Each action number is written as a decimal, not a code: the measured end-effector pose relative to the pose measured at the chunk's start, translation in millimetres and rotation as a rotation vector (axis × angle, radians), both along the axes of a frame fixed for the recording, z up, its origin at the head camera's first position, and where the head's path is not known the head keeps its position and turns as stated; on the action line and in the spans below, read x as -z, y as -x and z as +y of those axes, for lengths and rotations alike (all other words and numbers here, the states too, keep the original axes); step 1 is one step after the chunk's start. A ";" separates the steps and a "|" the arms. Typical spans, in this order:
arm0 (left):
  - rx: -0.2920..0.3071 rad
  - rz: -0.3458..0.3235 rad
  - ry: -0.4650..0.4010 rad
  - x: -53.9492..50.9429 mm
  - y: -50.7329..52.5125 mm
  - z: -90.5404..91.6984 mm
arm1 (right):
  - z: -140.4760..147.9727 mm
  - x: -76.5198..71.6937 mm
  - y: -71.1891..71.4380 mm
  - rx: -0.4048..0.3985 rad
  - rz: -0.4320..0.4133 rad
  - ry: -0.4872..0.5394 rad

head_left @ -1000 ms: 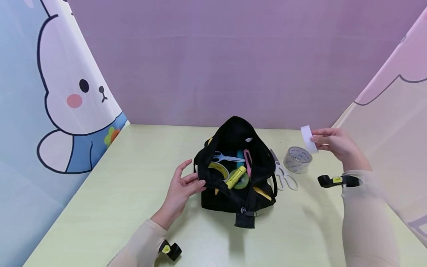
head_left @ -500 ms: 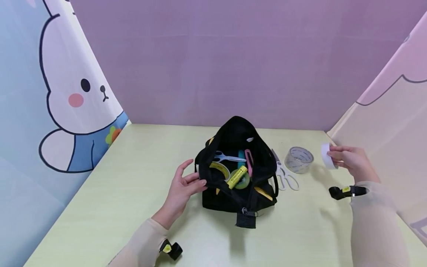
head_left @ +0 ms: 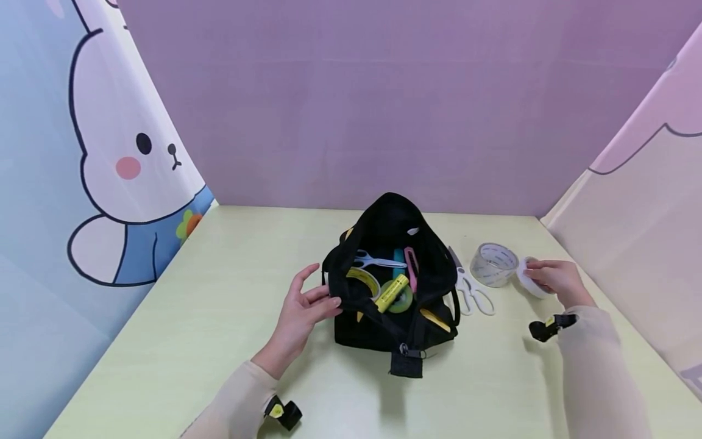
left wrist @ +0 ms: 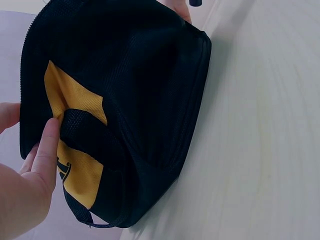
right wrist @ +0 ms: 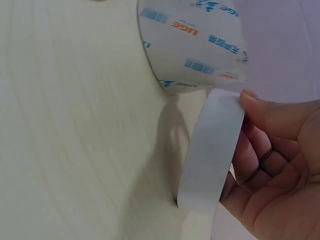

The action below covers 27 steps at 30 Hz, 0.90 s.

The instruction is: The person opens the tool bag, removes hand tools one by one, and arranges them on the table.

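Observation:
On the left side of the open black bag point(head_left: 362, 329), my left hand point(head_left: 298, 317) pinches the rim, with fingers on both sides of the fabric in the left wrist view. Inside lie light-blue scissors point(head_left: 378, 262), a pink cutter point(head_left: 410, 268), a yellow tube-like stick point(head_left: 392, 294), a yellow tape roll point(head_left: 373, 279) and a green tape roll point(head_left: 404, 303). My right hand point(head_left: 559, 281) pinches a narrow white tape roll point(right wrist: 212, 150) by its edge, low at the table beside a wide clear tape roll point(head_left: 493, 266). Whether the white roll touches the table I cannot tell.
White-handled scissors point(head_left: 473, 292) lie between the bag and the clear roll, their blades partly behind the bag. A purple backdrop point(head_left: 356, 122) rises at the table's point(head_left: 263, 244) far edge, with printed sheets at both sides.
The right hand has carried the white tape roll right and down, then slightly back left to the table beside the clear roll. The left hand stays on the bag's rim.

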<state>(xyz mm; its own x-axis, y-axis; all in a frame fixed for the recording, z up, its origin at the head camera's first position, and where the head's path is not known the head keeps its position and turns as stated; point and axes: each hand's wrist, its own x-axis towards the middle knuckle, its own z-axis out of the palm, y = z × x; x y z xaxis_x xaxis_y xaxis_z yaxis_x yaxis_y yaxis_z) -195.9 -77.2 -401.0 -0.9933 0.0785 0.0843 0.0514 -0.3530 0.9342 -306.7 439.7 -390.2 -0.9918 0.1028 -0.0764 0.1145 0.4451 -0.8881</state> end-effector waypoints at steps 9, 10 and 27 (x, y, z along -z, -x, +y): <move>-0.001 0.000 -0.003 0.1 -0.2 0.6 | -3.8 13.2 9.7 -0.021 0.054 -0.303; 0.000 0.002 -0.002 0.1 -0.2 0.6 | -4.0 15.0 10.5 -0.027 0.059 -0.346; 0.004 0.010 0.005 3.4 0.9 0.3 | -4.5 18.6 9.3 0.013 0.071 -0.019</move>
